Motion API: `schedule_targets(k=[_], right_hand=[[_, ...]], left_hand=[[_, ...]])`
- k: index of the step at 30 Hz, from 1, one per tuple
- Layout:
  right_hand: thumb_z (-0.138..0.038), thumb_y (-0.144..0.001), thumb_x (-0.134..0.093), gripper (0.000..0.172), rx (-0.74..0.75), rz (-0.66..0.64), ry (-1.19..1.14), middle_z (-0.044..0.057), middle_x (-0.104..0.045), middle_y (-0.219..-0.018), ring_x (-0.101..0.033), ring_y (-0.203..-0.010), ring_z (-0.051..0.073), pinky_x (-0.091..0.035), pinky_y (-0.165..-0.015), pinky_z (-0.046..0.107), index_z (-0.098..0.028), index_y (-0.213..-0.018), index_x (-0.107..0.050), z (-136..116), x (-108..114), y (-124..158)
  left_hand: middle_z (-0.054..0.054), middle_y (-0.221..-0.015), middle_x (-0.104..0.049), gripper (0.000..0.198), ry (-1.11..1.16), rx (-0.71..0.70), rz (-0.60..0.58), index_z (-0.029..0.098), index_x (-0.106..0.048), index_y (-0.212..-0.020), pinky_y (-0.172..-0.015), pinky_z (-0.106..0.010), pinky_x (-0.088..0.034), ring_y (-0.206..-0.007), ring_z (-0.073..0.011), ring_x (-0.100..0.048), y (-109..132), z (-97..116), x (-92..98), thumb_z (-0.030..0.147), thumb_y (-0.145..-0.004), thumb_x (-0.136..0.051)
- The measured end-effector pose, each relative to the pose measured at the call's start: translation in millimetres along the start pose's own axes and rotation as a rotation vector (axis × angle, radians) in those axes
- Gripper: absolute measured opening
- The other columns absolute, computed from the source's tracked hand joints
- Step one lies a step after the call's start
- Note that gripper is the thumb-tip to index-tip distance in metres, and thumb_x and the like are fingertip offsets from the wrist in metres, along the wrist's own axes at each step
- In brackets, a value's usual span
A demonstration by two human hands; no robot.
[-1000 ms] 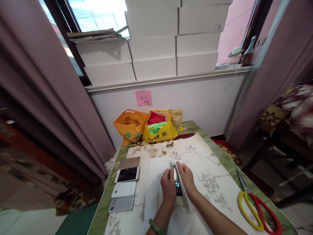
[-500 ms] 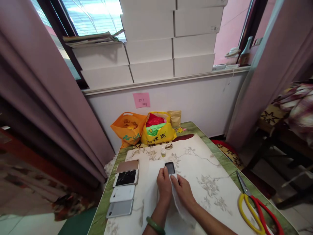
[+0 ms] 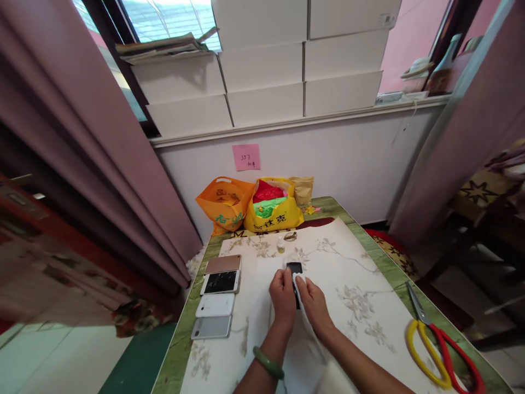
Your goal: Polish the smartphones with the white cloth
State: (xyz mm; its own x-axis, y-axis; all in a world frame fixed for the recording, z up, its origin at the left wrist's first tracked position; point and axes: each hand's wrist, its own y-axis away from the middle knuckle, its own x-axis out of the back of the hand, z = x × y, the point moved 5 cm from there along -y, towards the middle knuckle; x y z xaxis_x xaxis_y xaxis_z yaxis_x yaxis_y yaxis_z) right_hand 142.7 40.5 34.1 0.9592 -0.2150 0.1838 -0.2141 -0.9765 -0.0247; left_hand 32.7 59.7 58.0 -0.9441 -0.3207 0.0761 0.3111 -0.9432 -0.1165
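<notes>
A small dark mobile phone (image 3: 294,267) with a greyish screen is held over the table. My left hand (image 3: 283,301) is closed around its left side. My right hand (image 3: 315,309) pinches a white cloth (image 3: 314,336) against the phone's right side, and the cloth hangs down between my forearms. Part of the phone is hidden by my fingers and the cloth. To the left lie a rose-gold phone (image 3: 223,264), a white phone with a black screen (image 3: 221,282), a white phone lying face down (image 3: 215,305) and a silver phone (image 3: 212,327), in a column.
Large scissors (image 3: 423,317) with yellow and red handles lie at the right edge. Beyond my hands stand a small clear bottle (image 3: 281,246) and a small brown looped object (image 3: 290,236). An orange bag (image 3: 225,202) and a yellow bag (image 3: 274,219) stand at the back against the wall.
The view has tilted down and turned slightly left. My right hand and the cloth have shifted along the phone, and more of its dark lower part shows between my hands.
</notes>
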Motion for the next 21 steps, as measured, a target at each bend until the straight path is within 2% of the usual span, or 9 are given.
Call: schedule_targets(k=[4, 8, 11, 14, 17, 21], right_hand=[[-0.059, -0.088, -0.042, 0.045, -0.01, -0.033, 0.001, 0.001, -0.059, -0.068, -0.05, -0.066, 0.017, -0.039, -0.064, 0.027, -0.02, -0.071, -0.055, 0.6, -1.2, 14.0], [-0.06, -0.087, -0.044, 0.044, -0.021, -0.018, -0.05, 0.002, -0.061, -0.07, -0.051, -0.068, 0.018, -0.04, -0.065, 0.027, -0.019, -0.074, -0.056, 3.6, -2.1, 19.9], [-0.062, -0.084, -0.046, 0.045, -0.032, -0.01, -0.089, 0.0, -0.057, -0.067, -0.049, -0.067, 0.017, -0.04, -0.063, 0.026, -0.019, -0.073, -0.054, 8.1, -1.9, 16.2], [-0.064, -0.082, -0.048, 0.046, -0.055, 0.053, -0.149, -0.002, -0.052, -0.064, -0.045, -0.064, 0.016, -0.039, -0.061, 0.026, -0.02, -0.072, -0.052, 13.6, 6.6, 3.4], [-0.067, -0.078, -0.05, 0.048, -0.088, 0.098, -0.197, -0.004, -0.042, -0.059, -0.039, -0.059, 0.014, -0.037, -0.058, 0.025, -0.021, -0.068, -0.046, 19.1, 19.2, -13.5], [-0.069, -0.074, -0.053, 0.049, -0.079, -0.025, -0.224, -0.006, -0.036, -0.057, -0.034, -0.056, 0.012, -0.033, -0.054, 0.024, -0.021, -0.065, -0.044, 19.5, 27.4, -28.4]], left_hand=[[0.005, -0.055, -0.039, 0.038, -0.036, 0.013, 0.077, 0.021, -0.038, -0.059, -0.057, -0.025, -0.033, -0.057, -0.0122, -0.036, -9.3, -1.2, -4.6, 0.049, -0.084, -0.047], [0.004, -0.059, -0.045, 0.036, -0.05, 0.039, 0.147, 0.021, -0.043, -0.062, -0.059, -0.025, -0.035, -0.059, -0.0127, -0.039, -10.3, -6.6, -3.3, 0.048, -0.086, -0.043], [0.003, -0.06, -0.048, 0.035, -0.011, 0.037, 0.132, 0.02, -0.045, -0.065, -0.058, -0.025, -0.037, -0.059, -0.0121, -0.041, -6.7, -8.1, 2.1, 0.048, -0.086, -0.045], [0.005, -0.057, -0.047, 0.035, 0.082, 0.077, -0.034, 0.02, -0.045, -0.069, -0.051, -0.022, -0.036, -0.05, -0.0094, -0.041, 1.6, -10.0, 8.3, 0.051, -0.084, -0.05], [0.006, -0.056, -0.051, 0.034, 0.144, 0.173, -0.295, 0.018, -0.049, -0.075, -0.042, -0.02, -0.032, -0.042, -0.007, -0.041, 13.3, -13.4, 15.3, 0.051, -0.08, -0.059], [-0.002, -0.064, -0.062, 0.04, 0.154, 0.315, -0.656, 0.014, -0.058, -0.084, -0.04, -0.02, -0.035, -0.046, -0.0107, -0.052, 21.3, -12.8, 25.0, 0.046, -0.066, -0.075]])
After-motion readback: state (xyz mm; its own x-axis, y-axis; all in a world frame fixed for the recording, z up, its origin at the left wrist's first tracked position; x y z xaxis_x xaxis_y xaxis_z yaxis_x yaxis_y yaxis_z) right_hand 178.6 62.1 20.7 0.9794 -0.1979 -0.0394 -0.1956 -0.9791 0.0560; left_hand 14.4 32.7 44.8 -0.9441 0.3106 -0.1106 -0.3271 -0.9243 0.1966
